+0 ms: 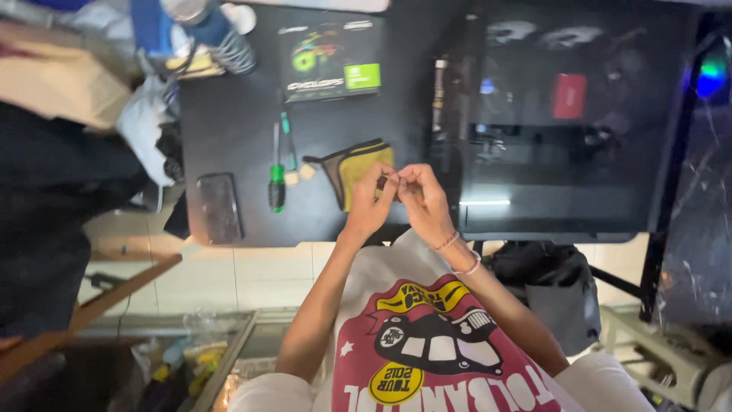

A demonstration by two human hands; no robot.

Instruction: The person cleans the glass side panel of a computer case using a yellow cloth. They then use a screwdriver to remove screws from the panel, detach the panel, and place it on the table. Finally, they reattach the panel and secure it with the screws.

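Over the near edge of the black desk [229,114], the person's two hands meet, fingertips together. Both the left hand [369,204] and the right hand [424,200] are pinched shut on something very small held between them, too tiny to make out; it sits right where the fingertips touch, above the desk edge and just beside the yellow cloth pouch [354,169]. The right wrist wears two thin bracelets [457,253]. Under the left hand's fingers lies that pouch, yellow with a dark border, flat on the desk. Left of it lies a green-handled screwdriver [276,179], with a thinner teal-handled tool [288,141] close alongside and two small pale blocks [300,175] near their handles. Farther left a dark phone [219,207] lies face up near the desk edge. Toward the back of the desk sits a black and green cardboard box [329,59]. To the right, touching distance from the right hand, stands a dark computer case with a glass panel [564,114] that mirrors the room light. The person's printed shirt [435,343] fills the lower view.
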